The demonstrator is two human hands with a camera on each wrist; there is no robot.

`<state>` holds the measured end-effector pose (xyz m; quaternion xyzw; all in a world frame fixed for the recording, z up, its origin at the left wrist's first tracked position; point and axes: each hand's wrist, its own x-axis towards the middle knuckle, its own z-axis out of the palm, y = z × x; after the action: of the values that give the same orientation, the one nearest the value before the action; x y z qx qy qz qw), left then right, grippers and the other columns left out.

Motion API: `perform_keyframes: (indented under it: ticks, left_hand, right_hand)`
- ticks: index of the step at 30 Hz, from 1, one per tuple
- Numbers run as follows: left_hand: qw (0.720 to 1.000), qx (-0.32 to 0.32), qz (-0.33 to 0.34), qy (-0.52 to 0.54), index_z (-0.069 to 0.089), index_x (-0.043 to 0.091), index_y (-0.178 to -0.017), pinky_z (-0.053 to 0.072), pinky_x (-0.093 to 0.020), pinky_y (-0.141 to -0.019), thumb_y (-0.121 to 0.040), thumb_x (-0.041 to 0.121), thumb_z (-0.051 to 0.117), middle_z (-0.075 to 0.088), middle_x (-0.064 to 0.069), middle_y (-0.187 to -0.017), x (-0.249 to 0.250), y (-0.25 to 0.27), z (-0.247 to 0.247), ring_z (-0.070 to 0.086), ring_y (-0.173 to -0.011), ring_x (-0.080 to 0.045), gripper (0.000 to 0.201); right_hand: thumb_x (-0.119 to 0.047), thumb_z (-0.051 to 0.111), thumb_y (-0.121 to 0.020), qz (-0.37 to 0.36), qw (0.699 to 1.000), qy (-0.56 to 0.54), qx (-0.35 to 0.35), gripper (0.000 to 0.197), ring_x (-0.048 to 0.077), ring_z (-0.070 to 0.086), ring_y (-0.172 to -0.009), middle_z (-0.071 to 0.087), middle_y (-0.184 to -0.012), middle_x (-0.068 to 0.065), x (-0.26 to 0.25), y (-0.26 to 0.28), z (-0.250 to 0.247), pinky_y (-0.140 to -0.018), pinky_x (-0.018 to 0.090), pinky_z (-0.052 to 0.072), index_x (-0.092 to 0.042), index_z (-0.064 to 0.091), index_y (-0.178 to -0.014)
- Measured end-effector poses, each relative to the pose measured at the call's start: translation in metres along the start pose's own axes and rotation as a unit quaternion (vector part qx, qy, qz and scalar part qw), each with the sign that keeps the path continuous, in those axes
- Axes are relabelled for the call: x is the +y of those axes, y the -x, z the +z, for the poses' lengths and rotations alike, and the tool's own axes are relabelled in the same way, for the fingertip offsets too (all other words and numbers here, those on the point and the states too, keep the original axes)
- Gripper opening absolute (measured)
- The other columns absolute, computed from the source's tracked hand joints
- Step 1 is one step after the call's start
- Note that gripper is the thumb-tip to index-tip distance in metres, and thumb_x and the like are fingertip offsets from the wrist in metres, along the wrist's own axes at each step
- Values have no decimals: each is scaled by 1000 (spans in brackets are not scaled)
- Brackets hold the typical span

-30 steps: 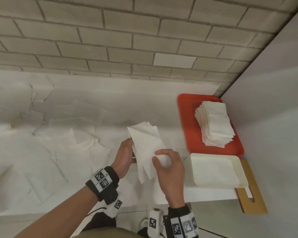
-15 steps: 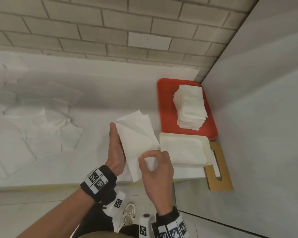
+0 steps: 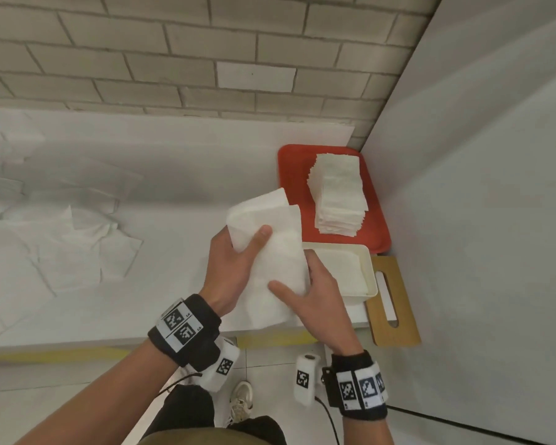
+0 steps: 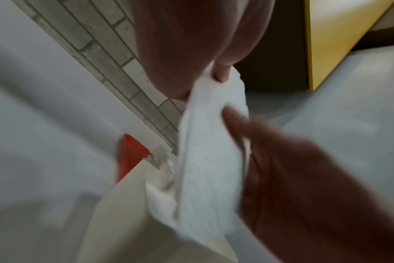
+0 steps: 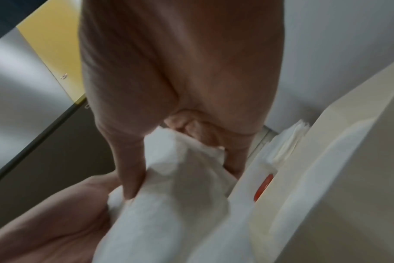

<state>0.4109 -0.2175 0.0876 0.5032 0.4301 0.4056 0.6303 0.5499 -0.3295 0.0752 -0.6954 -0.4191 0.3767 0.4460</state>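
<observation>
We hold a bundle of white paper napkins (image 3: 276,252) upright between both grips, above the near right part of the white worktop (image 3: 161,252). The left grip (image 3: 231,271) wraps the bundle's left edge, with the thumb laid across the front and the fingers behind. The right grip (image 3: 318,300) holds the lower right edge, with the thumb on the front and the fingers hidden behind the paper. The wrist views are blurred, but the left one shows fingertips pinching the bundle's top (image 4: 209,160).

The bundle's lower end hangs close to the worktop's near edge, and its right edge covers the left rim of the cream box (image 3: 371,277). A red tray (image 3: 289,175) lies just beyond the box and carries a squared stack of napkins (image 3: 339,194). To the right of both, a white side panel (image 3: 479,220) closes off that side, and the brick wall (image 3: 174,59) closes off the far side. A slotted wooden board (image 3: 402,316) sits right of the box and juts past the near edge. The only open room is to the left, a bare strip of worktop between our grips and the loose napkins (image 3: 71,252) scattered further left.

Half a second ago the left grip lay flat along the bundle's left edge, and its thumb has since come round onto the front. The right grip was then pinching the lower corner with curled fingers and now spreads wider over that corner. The bundle has moved right, from just beside the box to overlapping its rim.
</observation>
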Motion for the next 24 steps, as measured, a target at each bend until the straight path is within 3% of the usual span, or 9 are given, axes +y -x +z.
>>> perform_keyframes:
  ticks: [3,5,8,12,17,21,24]
  left_hand:
    - [997,21,63,-42,54,26,-128,65,-49,-85,-93,22,85,76,-6,-112,5,-9,-1,76,-102,-25,48]
    - [994,-7,89,-54,43,30,-126,65,-50,-80,-94,15,83,76,-7,-107,5,-8,-1,76,-99,-28,53]
    - [980,-64,137,-126,59,27,-122,63,-48,-85,-96,16,81,72,6,-116,6,-5,2,71,-109,-22,35]
    - [970,-116,139,-159,69,31,-130,54,-29,-101,-95,22,81,68,19,-133,12,-4,6,63,-127,-8,38]
    - [967,-136,130,-172,73,31,-121,51,-15,-89,-92,27,84,73,19,-122,13,-8,9,67,-116,-7,31]
    - [960,-153,141,-188,73,25,-103,51,-21,-82,-96,30,79,74,11,-103,16,-11,12,69,-96,-13,11]
    - [935,-177,199,-236,68,22,-105,52,-22,-78,-103,30,71,73,14,-99,25,-11,15,69,-91,-15,9]
  right_hand:
    - [-38,83,-95,-9,998,22,50,33,6,73,-104,77,-113,-16,15,6,-26,-88,43,64,-32,68,-123]
    - [-36,81,-96,-25,997,34,65,23,7,73,-97,77,-104,-16,19,11,-36,-79,33,62,-30,70,-115]
    - [-31,80,-98,-51,995,44,71,16,8,72,-94,76,-99,-15,23,15,-40,-73,18,53,-28,70,-109]
    - [-30,79,-99,-86,990,61,91,14,13,71,-100,73,-103,-12,31,18,-40,-79,26,55,-29,69,-109]
    - [-26,79,-99,-94,989,36,107,13,17,69,-101,71,-103,-10,36,23,-38,-82,31,55,-29,68,-107]
    - [-32,80,-98,-56,992,-4,113,22,11,70,-103,73,-108,-14,36,25,-36,-81,29,57,-34,65,-114]
    - [-35,86,-92,-37,992,-34,120,57,2,68,-112,67,-122,-22,34,24,-33,-85,23,59,-47,48,-133]
